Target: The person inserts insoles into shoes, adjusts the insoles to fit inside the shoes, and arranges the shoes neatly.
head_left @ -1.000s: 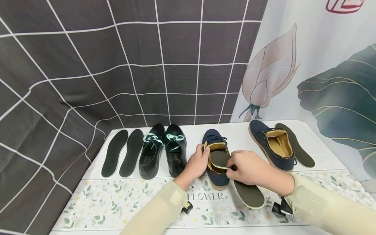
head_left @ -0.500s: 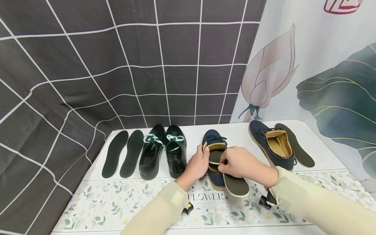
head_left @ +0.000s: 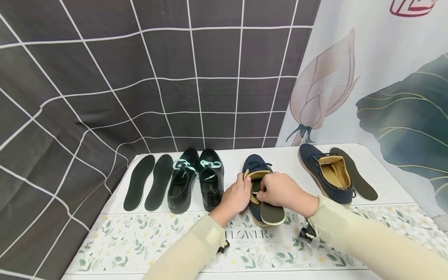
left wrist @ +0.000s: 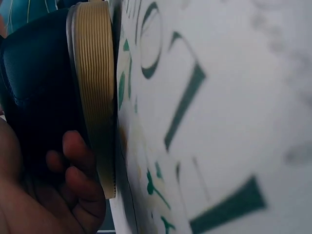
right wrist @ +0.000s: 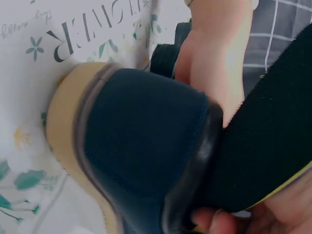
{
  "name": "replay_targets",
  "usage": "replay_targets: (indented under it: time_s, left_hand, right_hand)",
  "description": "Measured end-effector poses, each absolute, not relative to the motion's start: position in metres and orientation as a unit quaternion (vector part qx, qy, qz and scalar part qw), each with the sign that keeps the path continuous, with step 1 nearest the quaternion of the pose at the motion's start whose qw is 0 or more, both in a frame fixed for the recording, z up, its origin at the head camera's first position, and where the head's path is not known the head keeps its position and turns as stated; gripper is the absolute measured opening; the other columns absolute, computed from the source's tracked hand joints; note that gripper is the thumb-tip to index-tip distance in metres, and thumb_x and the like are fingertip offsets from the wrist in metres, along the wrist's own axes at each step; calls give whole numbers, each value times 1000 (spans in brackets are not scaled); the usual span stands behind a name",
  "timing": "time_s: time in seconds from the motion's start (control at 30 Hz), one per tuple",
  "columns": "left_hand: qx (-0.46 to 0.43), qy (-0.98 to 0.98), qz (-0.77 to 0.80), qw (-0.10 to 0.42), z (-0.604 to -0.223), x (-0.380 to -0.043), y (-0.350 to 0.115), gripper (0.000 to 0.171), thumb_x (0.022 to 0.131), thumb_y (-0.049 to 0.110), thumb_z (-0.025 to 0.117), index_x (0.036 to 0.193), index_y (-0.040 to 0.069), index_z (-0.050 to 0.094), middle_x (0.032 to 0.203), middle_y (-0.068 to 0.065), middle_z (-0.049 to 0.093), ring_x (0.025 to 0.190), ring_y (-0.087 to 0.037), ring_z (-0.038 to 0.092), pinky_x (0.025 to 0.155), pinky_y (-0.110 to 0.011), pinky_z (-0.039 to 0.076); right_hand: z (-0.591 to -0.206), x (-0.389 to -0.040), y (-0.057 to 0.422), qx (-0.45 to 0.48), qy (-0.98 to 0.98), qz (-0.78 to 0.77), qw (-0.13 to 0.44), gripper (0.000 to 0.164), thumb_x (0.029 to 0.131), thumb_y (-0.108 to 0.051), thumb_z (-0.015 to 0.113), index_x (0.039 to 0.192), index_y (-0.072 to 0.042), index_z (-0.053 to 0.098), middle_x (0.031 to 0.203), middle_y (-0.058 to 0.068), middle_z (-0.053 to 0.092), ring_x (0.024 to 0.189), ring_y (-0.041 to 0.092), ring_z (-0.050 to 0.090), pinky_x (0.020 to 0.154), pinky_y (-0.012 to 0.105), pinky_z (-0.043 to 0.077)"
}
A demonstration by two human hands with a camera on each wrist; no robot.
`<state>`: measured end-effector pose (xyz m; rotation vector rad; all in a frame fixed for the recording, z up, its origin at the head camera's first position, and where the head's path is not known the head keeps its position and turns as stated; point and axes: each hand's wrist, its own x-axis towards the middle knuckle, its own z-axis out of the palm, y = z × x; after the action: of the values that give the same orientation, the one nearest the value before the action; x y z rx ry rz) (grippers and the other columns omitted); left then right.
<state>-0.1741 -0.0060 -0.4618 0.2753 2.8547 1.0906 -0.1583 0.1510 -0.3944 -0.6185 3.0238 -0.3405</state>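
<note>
A navy shoe [head_left: 256, 214] with a tan lining stands toe-away on the table. My left hand [head_left: 238, 194] grips its left side near the opening, thumb at the tongue; the left wrist view shows curled fingers [left wrist: 80, 158] beside the pale ribbed sole. With my right hand [head_left: 281, 190] I pinch a dark insole [head_left: 273, 214]. Its front part is inside the shoe opening, while the heel end sticks out over the shoe's back. Close up in the right wrist view, the insole [right wrist: 268, 126] slants up from the shoe's collar. The insole's front tip is hidden inside.
Left of the hands stand two black shoes [head_left: 180, 192] with mint laces, beside two dark insoles [head_left: 139, 182]. Farther right, another navy shoe [head_left: 323, 173] has an insole [head_left: 355, 175] lying next to it. A gridded dark cloth [head_left: 217, 93] hangs behind the table.
My right hand has moved left and the insole has slid forward, deeper into the navy shoe; less of its heel end sticks out. The left hand keeps its grip.
</note>
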Motion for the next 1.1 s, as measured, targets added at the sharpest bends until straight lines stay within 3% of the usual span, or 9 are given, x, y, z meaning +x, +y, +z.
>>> replay_targets:
  time_s: [0.23,0.53,0.7,0.8,0.93,1.1]
  left_hand:
    - [89,935,342,40,-461,-174,-5,43,110,41,23,131,10,45,104,-16,71,94,-32,69,73,-46,50]
    - [91,931,351,42,-465,-173,-7,43,110,41,24,132,11,45,103,-15,71,89,-29,68,71,-44,48]
    - [95,929,355,39,-465,-174,-7,44,109,42,24,132,11,46,100,-14,71,90,-29,69,72,-45,49]
    - [96,930,354,37,-465,-174,-7,43,109,41,24,131,11,46,98,-14,70,90,-29,69,73,-45,49]
    - [96,929,355,42,-465,-174,-7,43,109,41,24,133,11,44,96,-13,69,90,-28,68,75,-45,50]
    - [91,929,356,46,-464,-175,-7,44,109,42,24,135,12,44,98,-13,70,92,-29,68,76,-45,50]
  right_hand:
    - [-390,-152,147,-173,984,-36,14,41,82,-42,70,52,-23,51,52,-6,49,48,16,47,43,35,36]
    - [-384,-133,152,-172,985,-9,-3,46,88,-63,62,68,-21,56,56,-4,50,51,15,48,43,35,35]
    - [-376,-107,154,-197,979,-21,-48,56,82,-78,56,76,-22,57,54,-7,46,49,12,47,42,34,33]
    - [-372,-91,154,-221,974,-20,-47,68,75,-86,55,89,-20,64,61,-8,55,53,12,53,44,33,35]
    - [-371,-79,155,-240,970,-21,-26,72,73,-80,64,107,-17,70,78,-4,65,62,12,59,49,32,40]
    - [-376,-79,158,-255,965,-39,-48,50,80,-58,70,105,-15,75,79,0,66,62,12,57,51,31,42]
